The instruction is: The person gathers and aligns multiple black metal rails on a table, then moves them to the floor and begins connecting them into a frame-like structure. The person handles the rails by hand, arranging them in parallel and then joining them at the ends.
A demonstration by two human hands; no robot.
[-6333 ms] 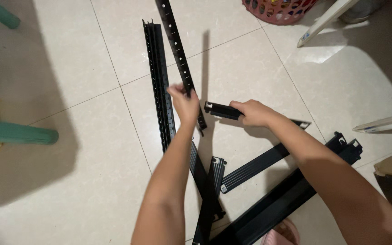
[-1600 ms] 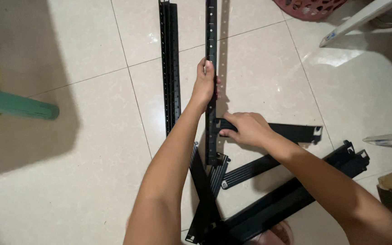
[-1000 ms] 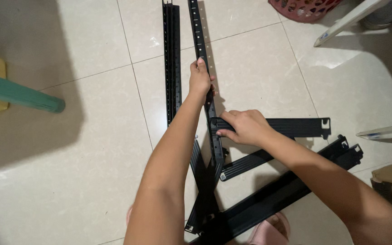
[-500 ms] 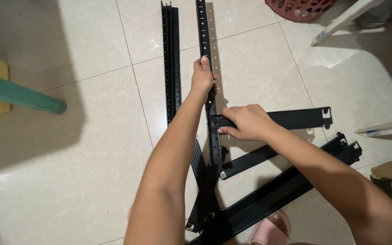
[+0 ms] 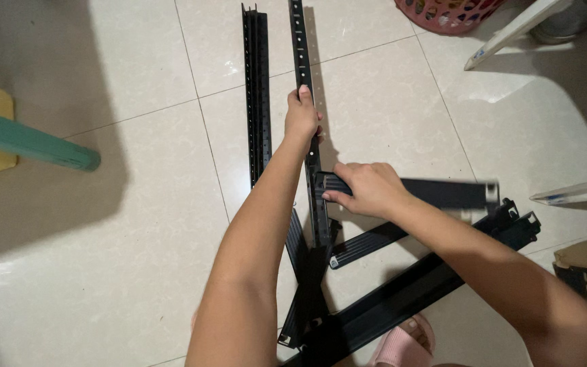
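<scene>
Where glossy cream floor tiles (image 5: 137, 204) fill the head view, lying flat: thin black metal pieces, matte, ribbed or punched with holes. Left hand (image 5: 301, 117), arm stretched forward, fingers clenched round a long slotted rail (image 5: 301, 47) running away up the floor, just beside a second, doubled rail (image 5: 255, 88). Right hand (image 5: 368, 190), wrist bent inward, fingers grasping the near end of a short crossbar (image 5: 443, 194), that end touching the long rail at a right angle. More black bars (image 5: 402, 306) crossed underneath the forearms. Pink plastic basket (image 5: 450, 10) at top right.
</scene>
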